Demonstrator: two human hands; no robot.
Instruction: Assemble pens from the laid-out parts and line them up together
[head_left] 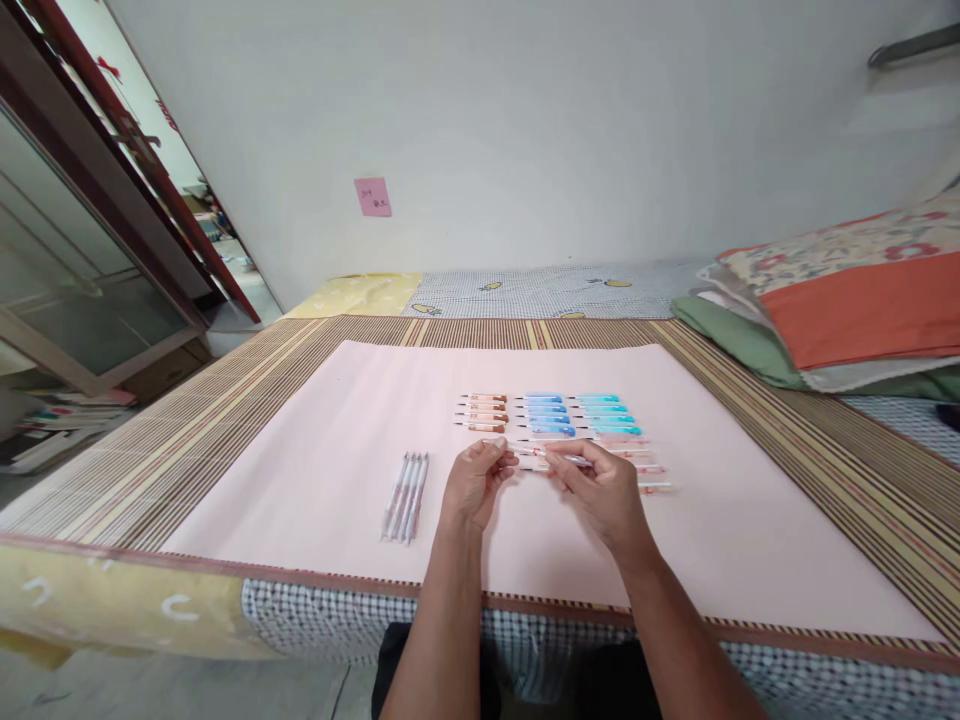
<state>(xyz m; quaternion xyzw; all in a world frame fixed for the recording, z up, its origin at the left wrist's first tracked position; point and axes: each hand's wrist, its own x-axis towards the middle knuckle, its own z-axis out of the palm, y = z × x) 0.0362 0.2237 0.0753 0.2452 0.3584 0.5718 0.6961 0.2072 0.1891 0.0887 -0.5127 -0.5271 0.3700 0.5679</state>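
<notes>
Between my two hands is a slim white pen (534, 451) with a red mark, lying nearly level above the pink sheet. My left hand (474, 482) pinches its left end, and my right hand (602, 487) grips it further right. Just beyond my hands lie rows of pens: brown-ended pens (486, 414) on the left, blue pens (546, 416) in the middle and teal pens (604, 413) on the right. White pens with pinkish marks (657, 488) lie partly hidden behind my right hand. A separate group of pale pens (406, 498) rests side by side left of my left hand.
The pink sheet (300, 480) covers a striped bamboo mat (187, 440) on a bed. Folded bedding (862, 310) is stacked at the right. A white wall (525, 130) with a pink note (373, 197) stands behind. A glass-panelled door (90, 270) is at the left.
</notes>
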